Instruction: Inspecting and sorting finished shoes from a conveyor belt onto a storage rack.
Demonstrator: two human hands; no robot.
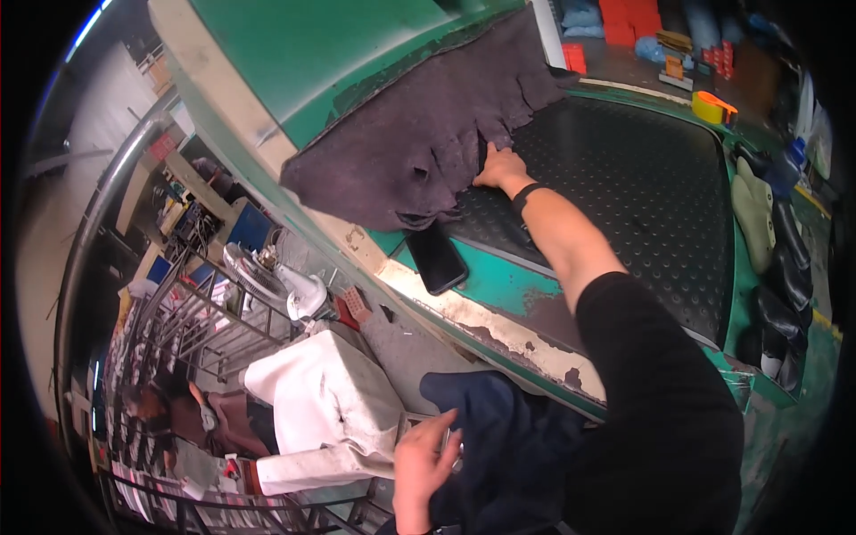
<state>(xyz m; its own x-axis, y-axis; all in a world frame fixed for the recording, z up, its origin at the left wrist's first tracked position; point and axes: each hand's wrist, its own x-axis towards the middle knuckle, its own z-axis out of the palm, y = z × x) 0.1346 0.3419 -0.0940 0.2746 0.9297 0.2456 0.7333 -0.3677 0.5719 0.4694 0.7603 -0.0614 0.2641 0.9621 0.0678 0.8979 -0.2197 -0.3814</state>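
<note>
A dark purple-brown leather hide (383, 160) with a ragged edge hangs below a green machine panel (303, 62) and spreads over the near left part of a black studded bed (624, 196). My right hand (505, 169) reaches across the bed and grips the hide's ragged edge, its fingertips partly hidden. A dark band circles that wrist. My left hand (423, 464) is low in front of my body, fingers apart and holding nothing, beside a white draped sheet (330, 401). A black phone (436, 261) lies on the green ledge next to the hide's lower edge.
Shoe lasts (754, 214) and dark shoe-shaped pieces line the bed's right side. A yellow-orange tape roll (711, 108) sits at the far right corner. To the left stand a white fan (276, 278) and a metal rack (209, 330); another person's gloved hand (209, 416) shows lower left.
</note>
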